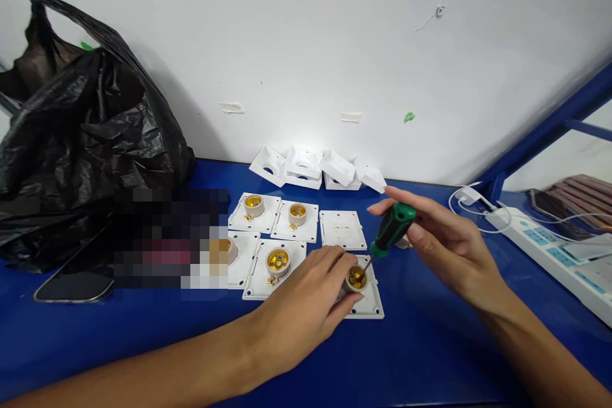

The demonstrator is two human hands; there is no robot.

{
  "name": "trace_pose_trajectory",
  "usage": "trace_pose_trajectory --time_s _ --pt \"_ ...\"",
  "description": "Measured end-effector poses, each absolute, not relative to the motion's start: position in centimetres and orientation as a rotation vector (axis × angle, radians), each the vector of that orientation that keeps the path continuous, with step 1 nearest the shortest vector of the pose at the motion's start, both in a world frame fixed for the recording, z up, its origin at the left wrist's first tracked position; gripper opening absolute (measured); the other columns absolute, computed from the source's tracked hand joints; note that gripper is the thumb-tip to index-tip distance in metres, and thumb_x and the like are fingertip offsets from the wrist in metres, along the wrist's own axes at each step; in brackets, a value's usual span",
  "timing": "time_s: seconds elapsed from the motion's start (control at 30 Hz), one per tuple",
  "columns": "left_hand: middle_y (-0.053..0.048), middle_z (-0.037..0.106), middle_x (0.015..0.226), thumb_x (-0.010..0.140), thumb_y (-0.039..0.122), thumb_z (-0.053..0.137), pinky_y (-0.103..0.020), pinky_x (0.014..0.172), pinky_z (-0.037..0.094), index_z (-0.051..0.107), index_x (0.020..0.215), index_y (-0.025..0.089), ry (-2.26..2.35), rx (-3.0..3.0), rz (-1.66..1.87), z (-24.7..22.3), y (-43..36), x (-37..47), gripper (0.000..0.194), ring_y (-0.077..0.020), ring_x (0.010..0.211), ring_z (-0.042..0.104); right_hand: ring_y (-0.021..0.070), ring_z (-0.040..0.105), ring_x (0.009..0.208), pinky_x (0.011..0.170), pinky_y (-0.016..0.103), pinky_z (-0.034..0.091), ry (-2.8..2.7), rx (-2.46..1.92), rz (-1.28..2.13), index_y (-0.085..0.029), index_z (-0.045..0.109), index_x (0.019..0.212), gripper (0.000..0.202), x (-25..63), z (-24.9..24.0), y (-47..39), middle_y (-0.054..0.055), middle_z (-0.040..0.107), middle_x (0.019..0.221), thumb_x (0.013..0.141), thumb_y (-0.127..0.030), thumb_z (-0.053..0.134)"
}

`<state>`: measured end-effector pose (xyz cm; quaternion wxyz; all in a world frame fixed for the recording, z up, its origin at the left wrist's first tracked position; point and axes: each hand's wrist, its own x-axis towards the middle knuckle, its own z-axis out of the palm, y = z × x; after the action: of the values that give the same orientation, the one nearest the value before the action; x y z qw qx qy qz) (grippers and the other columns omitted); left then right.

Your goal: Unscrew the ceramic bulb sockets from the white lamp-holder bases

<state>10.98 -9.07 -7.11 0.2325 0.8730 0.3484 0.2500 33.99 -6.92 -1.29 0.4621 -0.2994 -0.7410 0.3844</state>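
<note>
Two hands are busy here: the left hand (pixel 310 306) curls its fingers and thumb around the lamp socket (pixel 356 278) on a white base plate (pixel 370 306), nearest the person on the blue desk (pixel 306 370). And the right hand (pixel 444 242), fingers partly open, has the green-and-black screwdriver (pixel 393 229) between thumb and fingers, its tip down inside the socket (brassy in there!). More socketed plates sit to the left, white covers (pixel 303 167) lie by the wall, and a black bag (pixel 90 134) slumps far left.

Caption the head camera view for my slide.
Left hand steadies a lamp socket while the right hand holds a screwdriver.
</note>
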Motion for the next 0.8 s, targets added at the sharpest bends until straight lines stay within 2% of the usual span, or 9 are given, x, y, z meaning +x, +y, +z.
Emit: trace_pose_trajectory --time_s 0.1,0.2,0.3,0.37,0.43,0.53,0.6,0.67,0.8 --pt "-0.007 0.064 0.123 0.102 0.020 0.072 -0.045 0.098 0.058 0.054 0.127 0.021 0.959 2.405 0.701 -7.23 -9.05 10.99 0.031 -0.0274 0.114 0.064 0.0197 0.059 0.113 0.087 0.031 0.053 -1.808 -0.699 0.936 -0.041 0.071 0.135 0.030 33.91 -1.29 -6.99 0.003 0.066 0.125 0.106 -0.036 0.066" --pt "-0.006 0.064 0.122 0.102 0.021 0.072 -0.045 0.096 0.058 0.054 0.126 0.021 0.963 2.403 0.699 -7.23 -9.13 10.98 0.030 -0.0273 0.113 0.064 0.0188 0.060 0.113 0.089 0.031 0.053 -1.807 -0.695 0.984 -0.042 0.067 0.140 0.033 33.64 -1.43 -7.01 0.003 0.066 0.124 0.109 -0.034 0.060" --pt "-0.006 0.063 0.122 0.103 0.021 0.071 -0.044 0.096 0.058 0.054 0.126 0.021 0.954 2.395 0.691 -7.13 -9.18 10.91 0.029 -0.0268 0.112 0.064 0.0196 0.057 0.111 0.085 0.031 0.053 -1.797 -0.660 0.914 -0.041 0.071 0.136 0.032 33.50 -1.58 -7.00 0.003 0.064 0.120 0.104 -0.040 0.068" --pt "-0.006 0.063 0.122 0.103 0.020 0.071 -0.045 0.097 0.058 0.053 0.128 0.021 0.951 2.391 0.696 -7.08 -9.16 10.84 0.031 -0.0267 0.114 0.064 0.0187 0.057 0.108 0.085 0.031 0.052 -1.816 -0.672 0.884 -0.041 0.071 0.136 0.031 33.53 -1.64 -6.95 0.003 0.063 0.117 0.106 -0.036 0.065" --pt "-0.005 0.063 0.123 0.103 0.020 0.071 -0.045 0.097 0.058 0.053 0.128 0.021 0.952 2.389 0.692 -7.05 -9.12 10.79 0.031 -0.0267 0.114 0.064 0.0193 0.057 0.114 0.087 0.032 0.052 -1.821 -0.672 0.897 -0.040 0.069 0.138 0.031 33.55 -1.70 -6.90 0.004 0.063 0.123 0.110 -0.035 0.059" --pt "-0.005 0.063 0.123 0.103 0.019 0.070 -0.044 0.098 0.057 0.054 0.128 0.022 0.950 2.383 0.686 -6.98 -9.08 10.77 0.030 -0.0263 0.114 0.065 0.0203 0.058 0.114 0.087 0.032 0.052 -1.756 -0.630 0.762 -0.038 0.075 0.128 0.024 33.42 -1.80 -6.86 0.004 0.063 0.119 0.104 -0.037 0.069" --pt "-0.005 0.064 0.124 0.103 0.019 0.070 -0.043 0.099 0.057 0.054 0.128 0.022 0.951 2.379 0.694 -6.87 -9.10 10.77 0.030 -0.0261 0.116 0.065 0.0201 0.060 0.110 0.086 0.034 0.052 -1.743 -0.654 0.762 -0.037 0.075 0.127 0.023 33.29 -1.87 -6.87 0.005 0.065 0.118 0.108 -0.031 0.062" --pt "-0.005 0.064 0.124 0.103 0.020 0.070 -0.043 0.100 0.057 0.055 0.127 0.022 0.948 2.373 0.691 -6.75 -9.13 10.77 0.028 -0.0259 0.116 0.065 0.0223 0.060 0.115 0.084 0.036 0.053 -1.742 -0.660 0.846 -0.037 0.073 0.130 0.027 33.21 -1.93 -6.93 0.006 0.066 0.125 0.111 -0.030 0.055" --pt "-0.005 0.065 0.122 0.103 0.019 0.069 -0.043 0.100 0.057 0.056 0.124 0.024 0.944 2.349 0.671 -6.61 -9.13 10.73 0.025 -0.0259 0.116 0.065 0.0239 0.060 0.114 0.088 0.038 0.055 -1.684 -0.653 0.874 -0.038 0.076 0.122 0.022 33.24 -1.96 -7.11 0.005 0.066 0.118 0.106 -0.031 0.064"
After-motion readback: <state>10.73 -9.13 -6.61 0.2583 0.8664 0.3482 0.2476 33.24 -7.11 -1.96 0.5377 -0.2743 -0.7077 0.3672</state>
